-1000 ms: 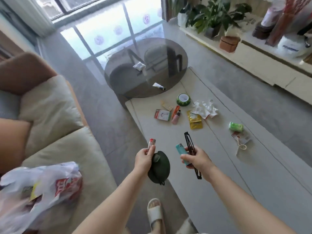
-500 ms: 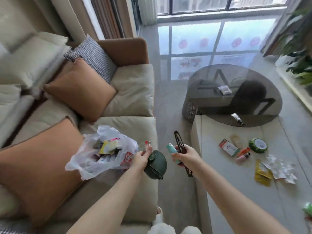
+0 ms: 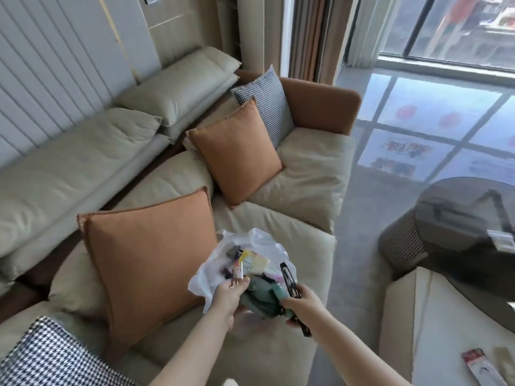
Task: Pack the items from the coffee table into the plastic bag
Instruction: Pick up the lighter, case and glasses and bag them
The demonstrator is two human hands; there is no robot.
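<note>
A white plastic bag (image 3: 259, 242) lies open on the sofa seat with several small items inside. My left hand (image 3: 227, 298) is at the bag's mouth, pinching a small red-capped tube (image 3: 237, 270) and holding a dark green pouch (image 3: 257, 298). My right hand (image 3: 296, 305) is right beside it, gripping a teal lighter (image 3: 281, 295) and black glasses (image 3: 288, 280) that stick up over the bag's edge. The cream coffee table (image 3: 418, 316) shows at the right, with a red-edged packet (image 3: 473, 366) on it.
Two orange cushions (image 3: 150, 260) and a checked cushion (image 3: 50, 355) sit on the beige sofa (image 3: 306, 168) left of the bag. A round dark glass table (image 3: 457, 218) stands at the right, with grey floor between it and the sofa.
My view has swung left from the coffee table to the sofa. Both hands, still holding their items, have moved to the bag's mouth.
</note>
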